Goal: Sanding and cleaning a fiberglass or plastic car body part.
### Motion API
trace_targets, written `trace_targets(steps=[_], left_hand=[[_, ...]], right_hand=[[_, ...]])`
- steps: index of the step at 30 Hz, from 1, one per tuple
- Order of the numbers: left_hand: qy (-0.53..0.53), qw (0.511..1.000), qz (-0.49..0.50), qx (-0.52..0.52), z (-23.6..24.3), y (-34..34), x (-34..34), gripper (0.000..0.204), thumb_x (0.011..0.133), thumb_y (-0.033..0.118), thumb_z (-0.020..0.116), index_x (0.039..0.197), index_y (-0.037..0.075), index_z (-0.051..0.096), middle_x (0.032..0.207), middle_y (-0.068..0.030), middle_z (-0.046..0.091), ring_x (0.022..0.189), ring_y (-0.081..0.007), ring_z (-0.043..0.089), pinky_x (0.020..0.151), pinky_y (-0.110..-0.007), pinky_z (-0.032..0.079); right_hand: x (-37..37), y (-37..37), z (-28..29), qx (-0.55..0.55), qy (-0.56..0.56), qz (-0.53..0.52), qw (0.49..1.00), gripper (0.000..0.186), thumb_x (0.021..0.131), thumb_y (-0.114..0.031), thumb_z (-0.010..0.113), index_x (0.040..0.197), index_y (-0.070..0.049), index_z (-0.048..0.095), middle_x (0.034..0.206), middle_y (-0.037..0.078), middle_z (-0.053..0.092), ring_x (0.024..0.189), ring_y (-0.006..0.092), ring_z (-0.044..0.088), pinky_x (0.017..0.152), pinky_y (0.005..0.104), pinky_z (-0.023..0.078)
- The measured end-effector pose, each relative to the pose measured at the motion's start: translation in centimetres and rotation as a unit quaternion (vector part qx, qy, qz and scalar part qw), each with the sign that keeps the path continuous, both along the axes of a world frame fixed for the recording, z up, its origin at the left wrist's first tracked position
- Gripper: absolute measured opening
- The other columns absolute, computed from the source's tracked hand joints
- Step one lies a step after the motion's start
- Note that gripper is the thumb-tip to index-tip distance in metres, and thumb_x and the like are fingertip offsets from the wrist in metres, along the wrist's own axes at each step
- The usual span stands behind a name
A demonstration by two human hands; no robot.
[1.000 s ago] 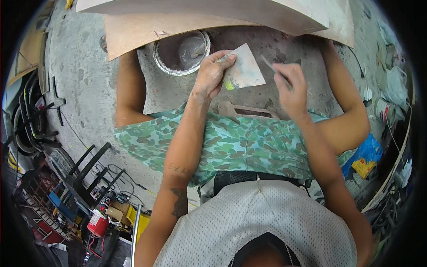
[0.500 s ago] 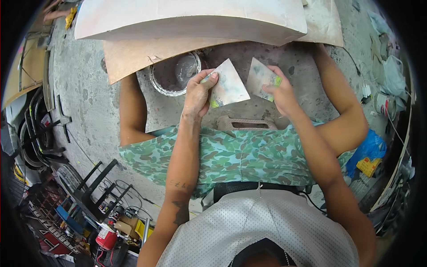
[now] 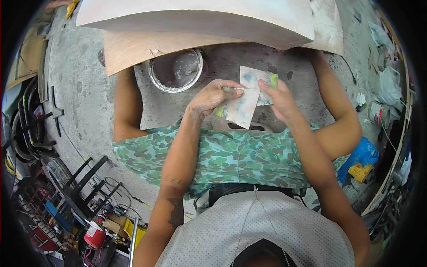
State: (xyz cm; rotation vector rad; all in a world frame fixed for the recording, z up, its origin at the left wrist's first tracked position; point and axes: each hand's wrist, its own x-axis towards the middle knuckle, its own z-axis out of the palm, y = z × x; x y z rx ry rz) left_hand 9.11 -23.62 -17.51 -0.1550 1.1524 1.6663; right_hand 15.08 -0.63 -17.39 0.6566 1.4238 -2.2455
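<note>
My left hand (image 3: 211, 99) is closed on a flat, four-sided spreader (image 3: 243, 110), its face smeared with whitish and bluish putty and yellow-green showing at the gripped edge. A similar flat spreader (image 3: 250, 76), also putty-stained with a yellow-green edge, is pinched in my right hand (image 3: 279, 99). The left spreader overlaps the lower part of the right one, so some of that is hidden. Both are held above the floor, in front of my lap. Left of them stands a round bucket (image 3: 153, 80) with a whitish rim and greyish stuff inside.
A large pale curved panel (image 3: 195, 20) rests over a thin wooden board (image 3: 122, 53) ahead of me. At the left lie a black metal frame (image 3: 80, 182) and cables. A blue plastic bag (image 3: 362, 155), a can (image 3: 378, 112) and clear bags are on the right.
Both spreaders have turned and come together, from apart to overlapping. My left hand has moved lower and right, tilting its spreader downward. The view has shifted slightly.
</note>
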Motion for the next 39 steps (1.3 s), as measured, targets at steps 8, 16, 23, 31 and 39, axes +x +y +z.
trace_targets(steps=[8, 16, 23, 31, 39], left_hand=[[0.013, 0.989, 0.148, -0.027, 0.1, 1.0, 0.2, 0.031, 0.095, 0.013, 0.069, 0.119, -0.007, 0.065, 0.103, -0.0122, 0.071, 0.090, -0.0161, 0.069, 0.081, -0.028, 0.058], [0.034, 0.984, 0.169, -0.054, -0.1, 2.0, 0.5, 0.033, 0.098, 0.013, 0.065, 0.122, -0.009, 0.063, 0.104, -0.0129, 0.071, 0.090, -0.0165, 0.068, 0.082, -0.030, 0.056], [0.026, 0.984, 0.161, -0.068, -1.0, 2.7, 1.5, 0.031, 0.098, 0.015, 0.065, 0.121, -0.007, 0.065, 0.105, -0.0097, 0.071, 0.091, -0.0151, 0.066, 0.085, -0.030, 0.054], [0.156, 0.959, 0.162, -0.170, -3.1, 1.2, 0.7, 0.025, 0.095, 0.010, 0.070, 0.116, -0.003, 0.067, 0.100, -0.0053, 0.070, 0.089, -0.0120, 0.064, 0.081, -0.026, 0.052], [0.183, 0.951, 0.189, -0.165, -1.9, 2.6, 0.8, 0.046, 0.089, -0.002, 0.071, 0.132, -0.004, 0.054, 0.091, -0.0038, 0.067, 0.080, -0.0095, 0.062, 0.069, -0.023, 0.051]], right_hand=[[2.2, -1.4, 2.4, 0.094, -0.117, 0.077, 0.986, 0.065, 0.095, -0.028, 0.071, 0.145, -0.001, 0.040, 0.127, 0.016, 0.057, 0.109, 0.0218, 0.063, 0.089, 0.0406, 0.056], [1.1, -1.0, 1.6, 0.128, -0.072, 0.072, 0.987, 0.025, 0.097, -0.021, 0.067, 0.107, 0.001, 0.062, 0.088, 0.006, 0.067, 0.072, 0.0150, 0.069, 0.062, 0.0244, 0.051], [3.5, -1.2, 1.2, 0.066, -0.084, -0.014, 0.994, 0.022, 0.097, -0.022, 0.067, 0.109, -0.003, 0.064, 0.097, 0.003, 0.067, 0.087, 0.0111, 0.064, 0.072, 0.0253, 0.051], [1.6, 0.8, 1.5, 0.039, -0.060, -0.185, 0.980, 0.029, 0.096, -0.023, 0.069, 0.115, -0.002, 0.063, 0.112, 0.007, 0.067, 0.104, 0.0160, 0.063, 0.091, 0.0321, 0.048], [0.4, 4.0, 0.6, 0.142, 0.020, -0.052, 0.988, 0.034, 0.092, -0.014, 0.072, 0.120, 0.003, 0.061, 0.106, 0.010, 0.070, 0.093, 0.0149, 0.066, 0.083, 0.0304, 0.052]])
